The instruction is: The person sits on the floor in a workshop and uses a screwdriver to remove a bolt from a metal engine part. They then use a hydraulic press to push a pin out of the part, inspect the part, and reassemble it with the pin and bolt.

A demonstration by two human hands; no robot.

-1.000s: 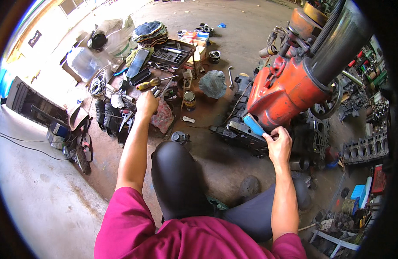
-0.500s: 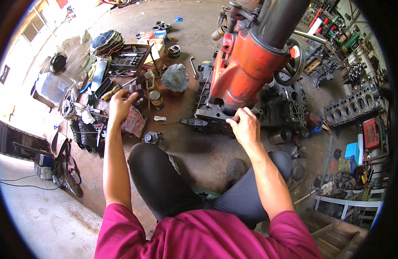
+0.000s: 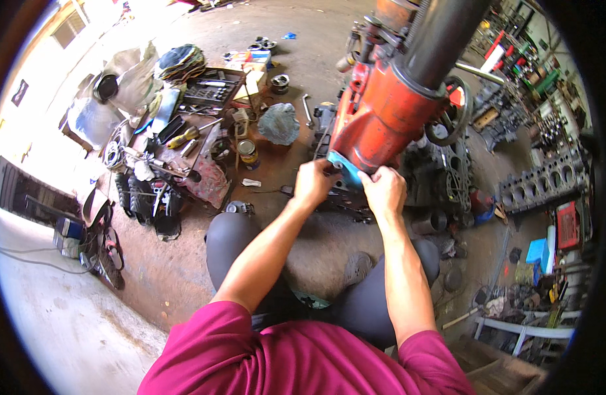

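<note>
In front of the red boring machine (image 3: 392,115), both my hands are together at a small, thin blue sheet (image 3: 346,170). My left hand (image 3: 313,185) has its fingers bent at the sheet's left edge, beside a small dark round part (image 3: 337,166). Thumb and fingers of my right hand (image 3: 386,191) pinch the sheet's right corner, close under the machine's lower end. Whether the sheet is paper or cloth I cannot tell. Below the machine is a dark engine block (image 3: 451,164), partly hidden by it.
At left are an open tool tray (image 3: 214,92), a yellow-handled screwdriver (image 3: 182,137) and a can (image 3: 248,155). A grey rag (image 3: 278,124) and a wrench (image 3: 307,110) lie on the floor. Another engine block (image 3: 546,174) stands at right, near a red crate (image 3: 567,225).
My left hand has moved right, from above the tools to the machine's front. A blue sheet now shows between my hands. The view has shifted slightly.
</note>
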